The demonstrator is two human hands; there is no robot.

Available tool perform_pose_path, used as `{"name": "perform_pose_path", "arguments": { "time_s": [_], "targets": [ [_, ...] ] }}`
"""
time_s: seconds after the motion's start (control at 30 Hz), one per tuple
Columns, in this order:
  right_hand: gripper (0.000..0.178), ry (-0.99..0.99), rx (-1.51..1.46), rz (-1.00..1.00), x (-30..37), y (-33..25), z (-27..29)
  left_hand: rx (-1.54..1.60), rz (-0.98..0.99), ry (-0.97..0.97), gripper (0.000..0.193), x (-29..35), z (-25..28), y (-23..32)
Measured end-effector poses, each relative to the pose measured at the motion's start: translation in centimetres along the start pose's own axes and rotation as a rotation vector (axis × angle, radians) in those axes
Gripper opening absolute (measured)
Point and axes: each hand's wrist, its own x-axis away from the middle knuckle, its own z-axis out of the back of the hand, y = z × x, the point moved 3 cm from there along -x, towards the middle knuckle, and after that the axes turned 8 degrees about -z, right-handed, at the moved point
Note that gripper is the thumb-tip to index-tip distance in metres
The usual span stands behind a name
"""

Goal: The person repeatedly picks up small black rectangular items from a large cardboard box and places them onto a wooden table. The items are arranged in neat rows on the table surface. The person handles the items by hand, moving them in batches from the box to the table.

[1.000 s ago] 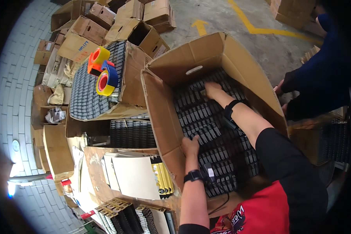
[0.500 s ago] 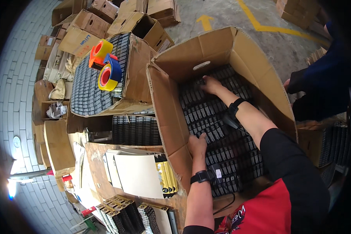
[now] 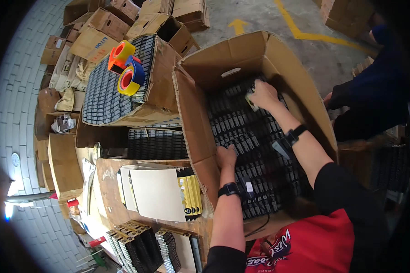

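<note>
A tall open cardboard box stands before me, holding rows of small dark packs with pale-marked edges. My right hand is closed on a small pack with a pale yellowish face, over the far right part of the rows. Most of that pack is hidden by my fingers. My left hand is by the box's left wall, low against the packs, thumb apart from the fingers. It appears to hold nothing, though its fingertips are partly hidden. Both wrists wear black straps with small devices.
Left of the box, another carton full of packs carries an orange tape dispenser and a blue one. Cream card sheets and stacked black-and-gold packs lie nearer. A co-worker's dark sleeve is at right.
My right hand has moved right and slightly nearer, and a pale-faced pack now shows in it. My left hand has shifted slightly left and up. The whole view has tilted a little.
</note>
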Motion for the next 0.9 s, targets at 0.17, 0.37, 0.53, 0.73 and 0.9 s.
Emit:
{"name": "perform_pose_path", "arguments": {
  "time_s": [0.17, 0.37, 0.53, 0.73, 0.9],
  "targets": [
    [0.046, -0.182, 0.046, -0.052, 7.3, 4.2, -3.9, 0.041, 0.006, -0.032, 0.044, -0.2, -0.3, 0.3],
    [0.038, -0.124, -0.145, -0.151, 11.2, 6.5, -7.7, 0.112, 0.019, 0.074, 0.05, -0.7, -1.3, -0.4],
    [0.031, 0.006, -0.188, -0.051, 11.6, 4.0, -5.8, 0.388, -0.049, 0.195, 0.058, -1.1, 0.4, 1.0],
    [0.031, 0.428, -0.486, 0.227, 12.3, -4.1, 9.9, 0.557, -0.428, 0.396, 0.049, 6.2, 13.7, 13.9],
    [0.044, 0.378, -0.453, 0.701, 23.1, -16.6, 12.2, 0.746, -0.723, 0.723, 0.06, 16.2, 26.4, 5.1]
  ]
}}
